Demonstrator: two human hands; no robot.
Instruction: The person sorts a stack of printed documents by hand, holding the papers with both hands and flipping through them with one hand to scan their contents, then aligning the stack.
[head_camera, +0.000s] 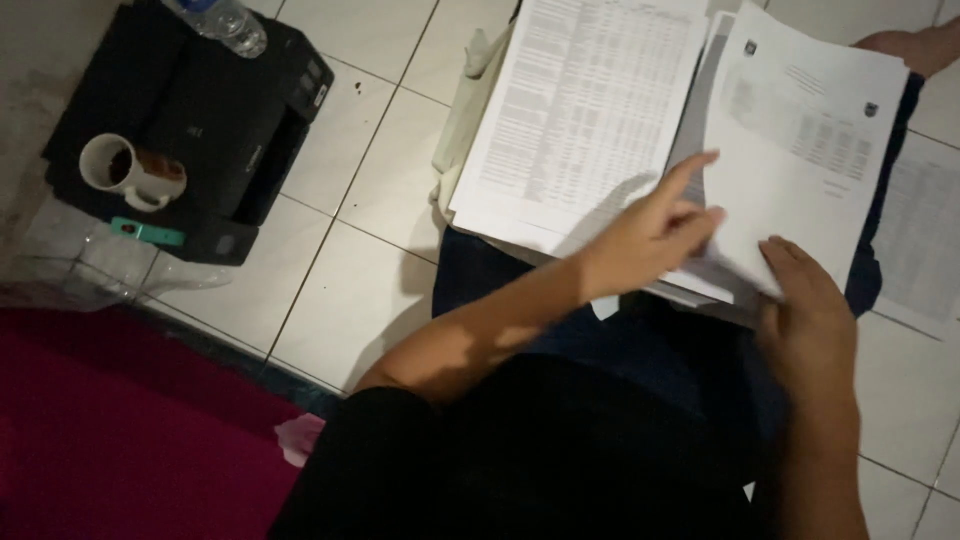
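A stack of white printed sheets (585, 110) rests on my lap, covered in dense tables. My left hand (655, 235) lies on the stack near its lower edge, index finger stretched out and touching the papers. To the right, a tilted sheet with small tables (810, 140) is lifted off the stack. My right hand (805, 320) grips that sheet by its lower edge, thumb on top. My dark trousers (640, 340) show below the papers.
A black printer (215, 120) sits on the white tiled floor (350, 280) at the upper left, with a white mug (125, 170), a clear plastic bottle (225, 22) and a small teal object (148, 233) on it. A magenta mat (110, 430) fills the lower left. Another printed sheet (925, 240) lies at right.
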